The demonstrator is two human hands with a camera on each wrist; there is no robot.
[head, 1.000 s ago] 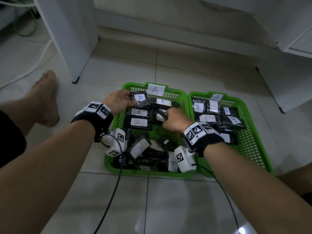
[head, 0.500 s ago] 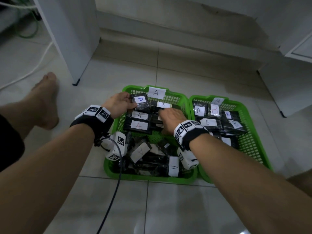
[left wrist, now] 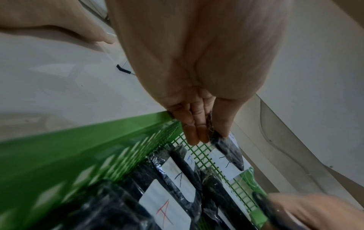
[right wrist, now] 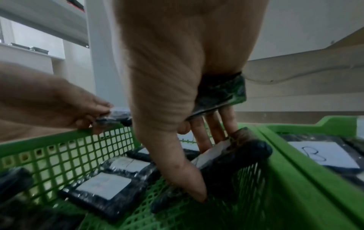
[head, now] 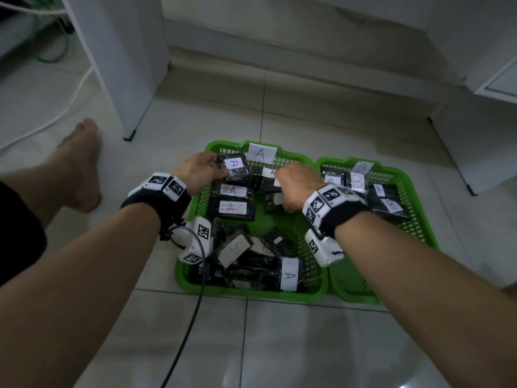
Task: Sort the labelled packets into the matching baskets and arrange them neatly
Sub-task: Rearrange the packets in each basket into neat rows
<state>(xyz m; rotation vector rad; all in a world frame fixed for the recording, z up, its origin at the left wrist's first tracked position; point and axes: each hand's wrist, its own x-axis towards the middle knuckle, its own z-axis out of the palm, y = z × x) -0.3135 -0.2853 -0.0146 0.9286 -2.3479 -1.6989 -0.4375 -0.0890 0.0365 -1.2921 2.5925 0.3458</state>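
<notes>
My left hand [head: 199,171] sits at the far left corner of the A basket [head: 195,208], thumb and fingers pinched on the edge of a black packet with a blue A label [head: 234,168], which is tilted up off the row below it. In the left wrist view my fingers [left wrist: 194,124] lie close together under that packet, right beside the basket's rim.

My right hand [head: 298,189] is down inside the same basket near its right wall, fingers spread and thumb [right wrist: 189,183] pressed low, gripping another dark packet [right wrist: 232,155] with a white label (I cannot read its letter). A second packet [right wrist: 220,93] is tucked against my palm.

Two more A packets [head: 232,199] lie flat in a column along the left side, and a loose heap of packets [head: 251,264] fills the near end. The B basket [head: 419,225] stands touching the A basket on the right, with B packets [head: 361,183] at its far end.
</notes>
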